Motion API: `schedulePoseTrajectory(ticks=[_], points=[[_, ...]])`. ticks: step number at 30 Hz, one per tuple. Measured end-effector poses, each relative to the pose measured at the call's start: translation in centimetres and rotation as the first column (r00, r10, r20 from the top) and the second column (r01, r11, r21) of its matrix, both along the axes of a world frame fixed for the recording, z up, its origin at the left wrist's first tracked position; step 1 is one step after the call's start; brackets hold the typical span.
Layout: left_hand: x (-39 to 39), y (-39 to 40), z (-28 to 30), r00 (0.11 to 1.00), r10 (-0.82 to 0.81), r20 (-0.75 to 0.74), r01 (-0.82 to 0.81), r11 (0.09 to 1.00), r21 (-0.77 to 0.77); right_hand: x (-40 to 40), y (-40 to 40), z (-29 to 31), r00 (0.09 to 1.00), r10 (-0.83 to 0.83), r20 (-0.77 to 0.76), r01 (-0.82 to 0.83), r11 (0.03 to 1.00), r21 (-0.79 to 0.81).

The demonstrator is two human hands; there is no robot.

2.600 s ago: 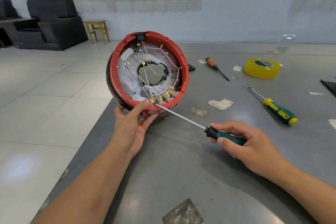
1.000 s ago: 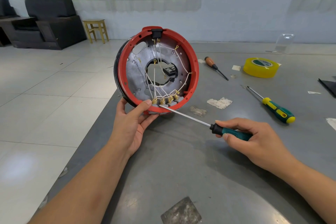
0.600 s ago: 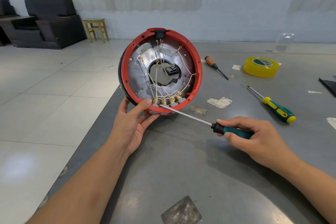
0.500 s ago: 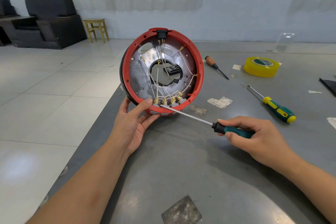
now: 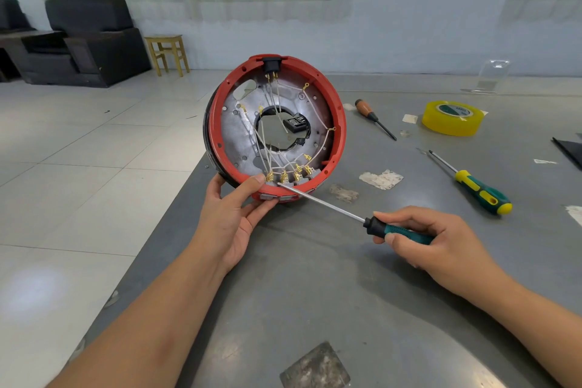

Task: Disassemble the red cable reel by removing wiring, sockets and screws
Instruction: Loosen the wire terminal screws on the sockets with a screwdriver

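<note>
The red cable reel stands on edge near the grey table's left edge, its open side facing me. Inside are a silver metal plate, white wires and a row of brass terminals along the bottom rim. A black socket sits at the top of the rim. My left hand grips the reel's lower rim, thumb beside the terminals. My right hand holds a green-handled screwdriver, its tip at the terminals.
On the grey table lie a wooden-handled screwdriver, a yellow tape roll, a green-and-yellow screwdriver, paper scraps and a clear plastic piece. Tiled floor, black armchairs and a stool lie to the left.
The reel has shifted to the right and turned in my left hand, so the black socket now sits at the top. The screwdriver tip stays at the terminals.
</note>
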State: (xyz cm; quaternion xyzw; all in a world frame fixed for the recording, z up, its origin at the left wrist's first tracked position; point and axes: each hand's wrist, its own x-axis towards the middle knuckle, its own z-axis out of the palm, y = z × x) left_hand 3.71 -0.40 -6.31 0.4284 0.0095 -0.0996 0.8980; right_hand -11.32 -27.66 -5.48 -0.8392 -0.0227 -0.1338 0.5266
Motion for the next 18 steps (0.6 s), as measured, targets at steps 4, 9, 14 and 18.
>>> schedulePoseTrajectory(ticks=[4,9,14,18], points=[[0.0,-0.3,-0.2,0.999,0.039,-0.023,-0.040,0.999,-0.023,0.1,0.4,-0.3,1.000,-0.007,-0.021,0.007,1.000,0.010],[-0.1,-0.6,-0.2,0.994,0.098,-0.050,-0.101,0.993,-0.068,0.3,0.7,-1.0,0.999,0.016,-0.041,-0.015,0.999,0.039],[-0.2,-0.9,-0.2,0.988,0.136,-0.069,-0.142,0.987,-0.082,0.6,0.8,-1.4,0.998,0.033,-0.050,-0.031,0.999,0.043],[-0.2,-1.0,-0.2,0.988,0.137,-0.069,-0.142,0.987,-0.070,0.7,0.8,-1.5,0.998,0.029,-0.061,-0.027,0.999,0.031]])
